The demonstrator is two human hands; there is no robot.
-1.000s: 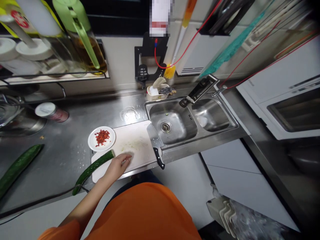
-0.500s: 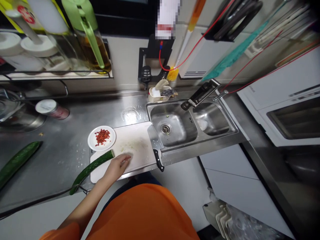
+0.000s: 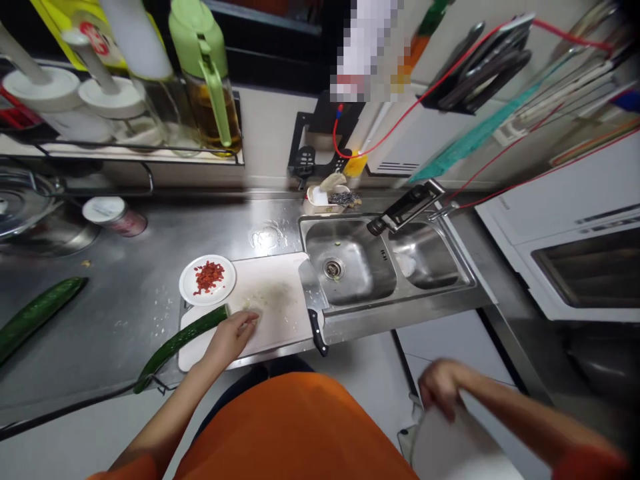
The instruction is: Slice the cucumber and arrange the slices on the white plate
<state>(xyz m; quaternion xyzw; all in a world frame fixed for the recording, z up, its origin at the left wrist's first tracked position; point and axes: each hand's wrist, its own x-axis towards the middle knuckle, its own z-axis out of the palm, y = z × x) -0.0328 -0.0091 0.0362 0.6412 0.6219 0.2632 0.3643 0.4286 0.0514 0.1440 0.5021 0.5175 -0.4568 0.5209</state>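
Observation:
My left hand (image 3: 236, 335) rests over the white cutting board (image 3: 280, 293), beside the cut end of a long cucumber (image 3: 175, 343); its fingers are curled together, and what they hold, if anything, is hidden. At the lower right, my right hand (image 3: 441, 385) grips the edge of a large pale item (image 3: 450, 443), blurred and partly out of view. A white plate (image 3: 186, 283) with chopped red pieces overlaps the board's upper left corner. The knife (image 3: 317, 331) lies across the board's right end, its black handle towards me.
A second cucumber (image 3: 37, 317) lies on the steel counter at the left. Behind are a lidded can (image 3: 117, 217), a pot (image 3: 60, 233) and a bottle rack (image 3: 195, 157). To the right is a double sink (image 3: 350, 300) with a black faucet (image 3: 405, 208).
My right hand has come into view at the lower right, with the pale item in it. My left hand has stayed by the cucumber. The camera view has shifted slightly.

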